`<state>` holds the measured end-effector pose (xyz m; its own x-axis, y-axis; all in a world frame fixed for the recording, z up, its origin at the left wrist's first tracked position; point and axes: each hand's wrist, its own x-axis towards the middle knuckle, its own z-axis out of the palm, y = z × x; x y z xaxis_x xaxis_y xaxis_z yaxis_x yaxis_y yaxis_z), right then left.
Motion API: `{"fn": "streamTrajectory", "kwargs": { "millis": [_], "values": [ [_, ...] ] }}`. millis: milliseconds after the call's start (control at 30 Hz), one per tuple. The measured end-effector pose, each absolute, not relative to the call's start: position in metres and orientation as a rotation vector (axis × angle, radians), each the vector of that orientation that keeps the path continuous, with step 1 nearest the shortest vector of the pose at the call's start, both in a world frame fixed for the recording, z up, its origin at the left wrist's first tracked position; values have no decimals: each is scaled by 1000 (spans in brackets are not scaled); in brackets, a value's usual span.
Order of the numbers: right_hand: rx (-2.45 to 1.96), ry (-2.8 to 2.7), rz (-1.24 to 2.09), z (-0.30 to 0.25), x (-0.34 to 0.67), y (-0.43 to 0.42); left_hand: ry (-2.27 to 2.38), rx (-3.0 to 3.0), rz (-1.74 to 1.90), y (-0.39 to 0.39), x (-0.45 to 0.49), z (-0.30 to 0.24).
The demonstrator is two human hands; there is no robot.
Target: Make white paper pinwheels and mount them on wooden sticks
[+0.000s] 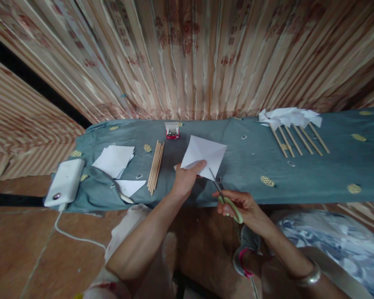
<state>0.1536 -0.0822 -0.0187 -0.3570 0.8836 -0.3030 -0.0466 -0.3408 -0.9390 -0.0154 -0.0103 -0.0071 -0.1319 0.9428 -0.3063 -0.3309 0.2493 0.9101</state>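
My left hand (185, 179) pinches the lower corner of a creased white paper square (204, 154), holding it up over the near edge of the blue-grey cloth (252, 166). My right hand (241, 206) grips green-handled scissors (226, 198); the blades point up and left, with their tips at the paper's lower edge. A metal bangle sits on my right wrist.
A bundle of wooden sticks (156, 166) lies left of my hands, with a stack of white paper squares (114, 160) and a folded piece (129, 187) beyond. A small red box (172, 131) sits at the back. Finished paper-topped sticks (294, 128) lie right. A white device (65, 182) with cord rests far left.
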Motion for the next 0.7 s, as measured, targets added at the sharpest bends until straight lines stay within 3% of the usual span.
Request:
{"fn": "streamTrajectory", "kwargs": {
  "millis": [700],
  "values": [
    [-1198,-1114,1785,-19,151,-82,1197,661,1243,-10,-17,-8]
  ]
}}
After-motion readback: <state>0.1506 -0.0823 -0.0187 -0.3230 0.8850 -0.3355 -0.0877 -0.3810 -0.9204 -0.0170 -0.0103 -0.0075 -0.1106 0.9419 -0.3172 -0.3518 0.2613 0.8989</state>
